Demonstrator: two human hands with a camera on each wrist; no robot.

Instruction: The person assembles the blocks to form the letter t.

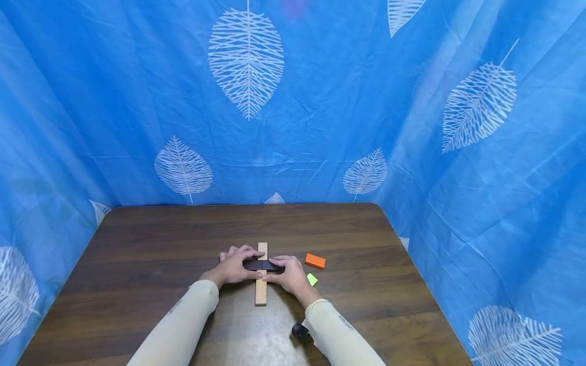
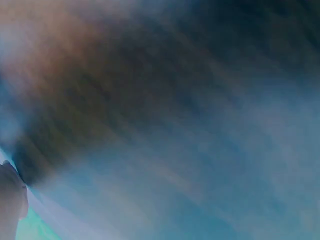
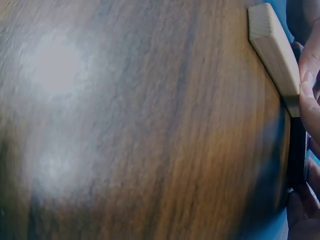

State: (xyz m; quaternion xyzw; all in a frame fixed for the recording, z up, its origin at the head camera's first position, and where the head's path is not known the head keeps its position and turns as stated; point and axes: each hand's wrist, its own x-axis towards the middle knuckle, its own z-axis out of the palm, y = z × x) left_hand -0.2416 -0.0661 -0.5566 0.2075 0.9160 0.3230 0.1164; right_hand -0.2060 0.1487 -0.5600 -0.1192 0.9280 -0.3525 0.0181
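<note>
Two dark blocks lie end to end across the middle in the head view, the left block (image 1: pixel 253 265) meeting the right block (image 1: pixel 270 265). A pale wooden block (image 1: pixel 263 248) extends behind them and another pale wooden block (image 1: pixel 261 294) in front, making a cross shape. My left hand (image 1: pixel 234 266) holds the left dark block from its outer side, thumb in front. From the opposite side my right hand (image 1: pixel 292 275) holds the right one, its thumb reaching the front pale block. The right wrist view shows fingertips (image 3: pixel 309 95) at that pale block. The left wrist view is mostly blurred.
Right of the right hand lie an orange block (image 1: pixel 315 261) and, nearer the wrist, a small yellow-green block (image 1: pixel 312 279). A black device (image 1: pixel 299 331) sits by the right sleeve. The brown wooden table (image 1: pixel 151 254) is bordered by a blue leaf-patterned curtain (image 1: pixel 311 101).
</note>
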